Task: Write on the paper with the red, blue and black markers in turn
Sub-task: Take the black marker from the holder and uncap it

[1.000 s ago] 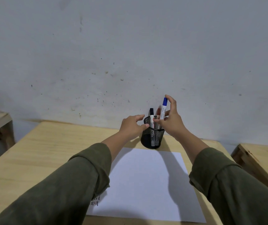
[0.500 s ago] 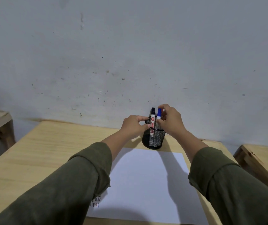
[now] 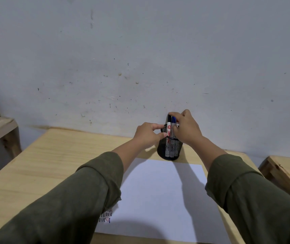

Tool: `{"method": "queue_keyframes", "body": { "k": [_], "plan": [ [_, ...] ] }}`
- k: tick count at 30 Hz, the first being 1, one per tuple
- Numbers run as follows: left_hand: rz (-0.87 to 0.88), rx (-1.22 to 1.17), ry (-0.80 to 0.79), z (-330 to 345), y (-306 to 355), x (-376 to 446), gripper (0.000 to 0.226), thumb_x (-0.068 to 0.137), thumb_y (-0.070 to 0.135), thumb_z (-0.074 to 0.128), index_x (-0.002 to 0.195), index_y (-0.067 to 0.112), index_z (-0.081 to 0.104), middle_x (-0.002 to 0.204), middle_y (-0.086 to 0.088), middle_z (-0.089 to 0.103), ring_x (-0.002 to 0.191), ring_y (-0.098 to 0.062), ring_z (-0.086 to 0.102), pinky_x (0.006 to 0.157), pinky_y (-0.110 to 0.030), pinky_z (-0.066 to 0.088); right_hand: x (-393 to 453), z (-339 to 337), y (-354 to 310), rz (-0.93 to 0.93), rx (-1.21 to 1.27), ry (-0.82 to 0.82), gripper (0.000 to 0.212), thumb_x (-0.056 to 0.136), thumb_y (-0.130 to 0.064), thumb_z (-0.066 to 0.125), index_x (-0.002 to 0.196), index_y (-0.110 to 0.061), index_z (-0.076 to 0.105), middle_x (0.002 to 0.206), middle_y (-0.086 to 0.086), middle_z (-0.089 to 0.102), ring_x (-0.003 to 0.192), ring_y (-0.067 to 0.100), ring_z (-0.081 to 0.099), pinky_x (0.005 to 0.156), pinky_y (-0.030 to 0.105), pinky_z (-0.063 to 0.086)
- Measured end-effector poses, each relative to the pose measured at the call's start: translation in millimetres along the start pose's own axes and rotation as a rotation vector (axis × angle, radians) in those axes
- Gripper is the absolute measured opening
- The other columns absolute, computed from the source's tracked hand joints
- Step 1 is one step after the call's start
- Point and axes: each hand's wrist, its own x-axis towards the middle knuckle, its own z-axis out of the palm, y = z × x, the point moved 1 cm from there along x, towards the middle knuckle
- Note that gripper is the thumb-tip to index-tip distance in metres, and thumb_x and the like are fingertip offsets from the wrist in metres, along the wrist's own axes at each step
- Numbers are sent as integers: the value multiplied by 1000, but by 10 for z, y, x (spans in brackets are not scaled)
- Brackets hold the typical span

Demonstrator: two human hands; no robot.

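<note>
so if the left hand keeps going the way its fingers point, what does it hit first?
The left hand points right, at the mesh pen cup. Its fingertips seem already at the rim, so cup first, then the black marker just behind. Depth is hard to judge here.

The left sleeve [image 3: 67, 205] covers most of the marks on the paper [image 3: 158, 199], and the right hand [image 3: 187, 129] hides the red marker.

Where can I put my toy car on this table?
The bare wood left of the paper and left sleeve, out to the table edge, is free. It is crowded by the mesh pen cup, where both hands meet.
</note>
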Motion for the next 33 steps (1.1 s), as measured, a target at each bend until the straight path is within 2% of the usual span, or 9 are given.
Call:
{"method": "queue_keyframes", "body": {
  "k": [8,11,13,16,20,23,26,30,33],
  "plan": [
    [-6,-15,8,3,0,-6,40,83,29,67,123,24,64,131,-2,61,127,-16,49,96,-22,36,15,-41,-59,4,118,25,37,82,-20,65,117,-23,52,105,7,43,88,25,56,68,29,44],
    [-2,-22,8,12,1,-6,39,84,28,67,122,24,64,131,-1,62,127,-16,50,95,-21,35,-23,-33,-52,20,215,31,33,80,-17,68,108,-21,50,98,8,54,79,24,58,59,25,40],
    [0,-28,6,16,3,-8,38,84,28,67,122,24,64,130,1,62,126,-15,51,93,-19,34,-52,-33,-49,34,282,15,32,82,-14,66,106,-20,47,90,13,63,74,25,59,55,23,41],
    [10,-19,8,24,-3,-21,37,84,27,66,121,24,64,128,3,63,125,-15,51,95,-20,35,-95,-69,-60,91,443,52,36,84,-6,61,112,-17,43,86,11,60,71,23,57,48,16,42],
    [22,-9,66,16,48,-61,40,85,31,64,125,23,60,132,2,61,129,-17,48,108,-30,36,-107,-284,-124,147,656,235,40,83,-6,62,112,-21,39,90,7,57,66,14,59,48,9,43],
    [73,-141,175,-77,202,-111,33,90,32,58,121,23,63,127,3,64,122,-13,54,102,-24,37,-122,-506,-183,131,823,290,39,83,-11,65,108,-25,38,87,7,66,75,20,67,69,21,52],
    [122,-300,235,-208,417,-203,30,93,32,52,120,23,63,122,4,66,113,-9,56,97,-22,39,-216,-698,-284,116,962,272,32,84,-12,65,105,-20,43,81,5,70,76,18,67,77,27,52],
    [128,-460,143,-326,673,-418,33,96,29,48,126,21,58,127,1,63,119,-10,53,102,-26,38,-496,-827,-456,105,1086,125,25,86,-8,64,104,-14,48,87,9,72,73,19,65,63,19,52],
    [98,-534,42,-369,752,-637,33,98,22,45,128,16,56,112,-2,64,98,-8,56,86,-18,45,-755,-849,-574,107,1159,-33,21,87,-6,62,103,-13,51,86,10,72,66,17,65,54,21,48]
  ]
}}
